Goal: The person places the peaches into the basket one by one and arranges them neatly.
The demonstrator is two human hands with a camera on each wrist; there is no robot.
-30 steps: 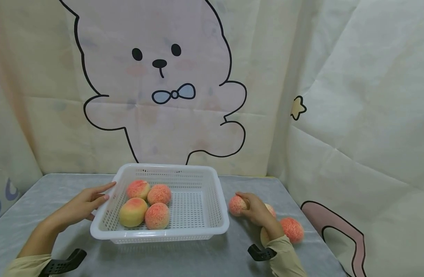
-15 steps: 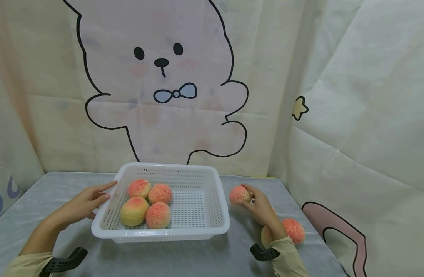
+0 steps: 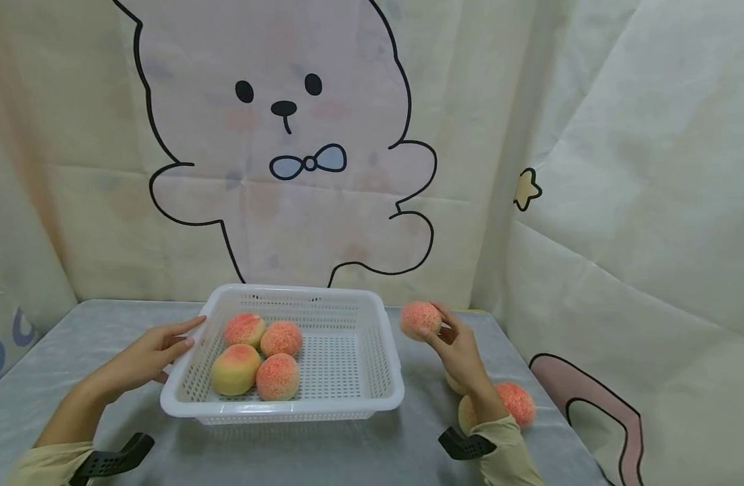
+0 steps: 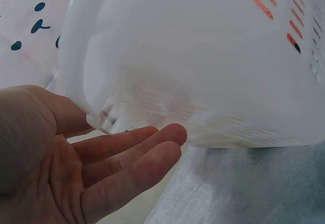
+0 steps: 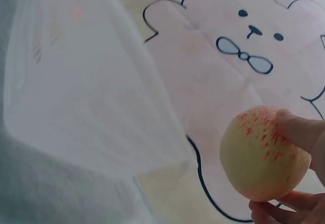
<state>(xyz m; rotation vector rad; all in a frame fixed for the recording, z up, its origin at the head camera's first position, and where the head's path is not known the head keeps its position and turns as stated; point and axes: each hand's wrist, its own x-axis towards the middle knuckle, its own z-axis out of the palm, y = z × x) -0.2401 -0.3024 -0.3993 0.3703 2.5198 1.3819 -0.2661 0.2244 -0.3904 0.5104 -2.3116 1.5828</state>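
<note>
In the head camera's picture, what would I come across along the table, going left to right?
The left hand, the white basket, the peach held in the right hand's fingers, the right hand, the reddish peach on the table.

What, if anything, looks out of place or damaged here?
Nothing stands out. The white basket looks whole, with four peaches grouped inside it. The right hand holds another peach, and the loose peaches beside the basket are partly hidden by that arm. I see no spill.
</note>
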